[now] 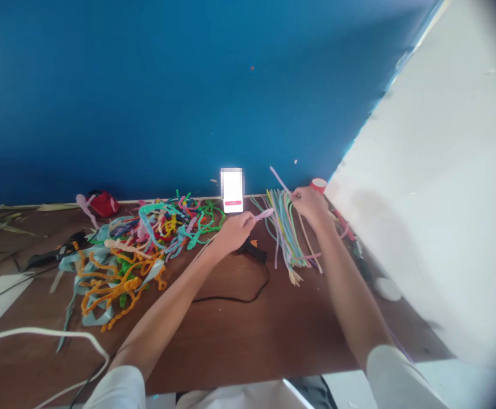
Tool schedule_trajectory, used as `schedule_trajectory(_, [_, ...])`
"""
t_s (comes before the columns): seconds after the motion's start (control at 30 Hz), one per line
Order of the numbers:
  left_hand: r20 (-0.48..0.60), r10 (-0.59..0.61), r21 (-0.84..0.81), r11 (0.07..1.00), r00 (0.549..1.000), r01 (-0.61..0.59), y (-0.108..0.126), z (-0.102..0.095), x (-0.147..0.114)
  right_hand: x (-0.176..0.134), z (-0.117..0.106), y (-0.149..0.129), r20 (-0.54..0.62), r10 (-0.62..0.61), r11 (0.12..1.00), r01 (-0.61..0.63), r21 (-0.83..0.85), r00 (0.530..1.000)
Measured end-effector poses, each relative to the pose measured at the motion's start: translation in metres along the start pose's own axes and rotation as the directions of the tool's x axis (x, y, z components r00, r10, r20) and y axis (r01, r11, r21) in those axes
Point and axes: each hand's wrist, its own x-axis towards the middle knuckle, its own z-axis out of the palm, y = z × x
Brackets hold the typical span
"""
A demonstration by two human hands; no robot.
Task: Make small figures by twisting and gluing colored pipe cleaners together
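My left hand is closed, pinching a short, looped lilac pipe cleaner that points to the right. Up and to the right of it, my right hand grips a lilac pipe cleaner whose free end sticks up to the left. Below and between my hands lies a bundle of straight pastel pipe cleaners, with a few strewn beside it. A phone with a lit screen leans against the blue wall behind my left hand.
A heap of bent, colourful pipe cleaners and orange twisted ones fills the left side. A black corded tool lies under my left wrist. A red tape roll and a white round object are near the white wall.
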Motion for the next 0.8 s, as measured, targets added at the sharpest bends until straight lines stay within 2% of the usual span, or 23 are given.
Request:
schedule_trajectory(0.07, [0.095, -0.02, -0.021, 1.0, 0.995, 0.022, 0.005, -0.002, 0.006, 0.001, -0.015, -0.001, -0.063, -0.033, 0.998, 0.036, 0.051, 0.997])
schedule_trajectory(0.1, [0.11, -0.035, -0.035, 0.999, 0.993, 0.039, 0.007, -0.003, 0.009, 0.001, -0.021, -0.001, -0.097, -0.059, 0.994, 0.068, 0.088, 0.994])
schedule_trajectory(0.17, [0.11, -0.066, -0.054, 0.996, 0.992, 0.073, 0.008, -0.005, 0.015, -0.001, -0.031, -0.003, -0.241, -0.127, 0.942, 0.193, 0.275, 0.962])
schedule_trajectory(0.27, [0.137, -0.089, -0.08, 0.992, 0.987, 0.101, 0.009, -0.008, 0.021, -0.006, -0.04, -0.005, -0.384, -0.203, 0.773, 0.388, 0.502, 0.901])
schedule_trajectory(0.37, [0.148, -0.1, -0.165, 0.979, 0.984, 0.124, 0.012, -0.012, 0.022, -0.013, -0.048, -0.009, -0.436, -0.185, 0.599, 0.453, 0.66, 0.881])
schedule_trajectory(0.47, [0.083, -0.098, -0.187, 0.976, 0.992, 0.112, 0.016, -0.017, 0.019, -0.024, -0.056, -0.02, -0.403, -0.21, 0.52, 0.451, 0.725, 0.891])
schedule_trajectory(0.57, [0.007, -0.071, -0.109, 0.992, 0.997, 0.071, 0.019, -0.024, 0.013, -0.038, -0.063, -0.034, -0.362, -0.311, 0.539, 0.476, 0.694, 0.879])
schedule_trajectory(0.67, [-0.04, -0.062, -0.036, 0.998, 0.997, 0.06, 0.026, -0.031, 0.006, -0.051, -0.066, -0.044, -0.193, -0.479, 0.577, 0.472, 0.666, 0.856])
schedule_trajectory(0.73, [-0.077, -0.054, 0.008, 0.998, 0.996, 0.055, 0.034, -0.036, 0.0, -0.057, -0.068, -0.048, -0.123, -0.523, 0.602, 0.468, 0.648, 0.843])
schedule_trajectory(0.8, [-0.065, -0.062, 0.039, 0.997, 0.996, 0.065, 0.043, -0.041, -0.006, -0.059, -0.069, -0.049, -0.112, -0.521, 0.592, 0.453, 0.666, 0.846])
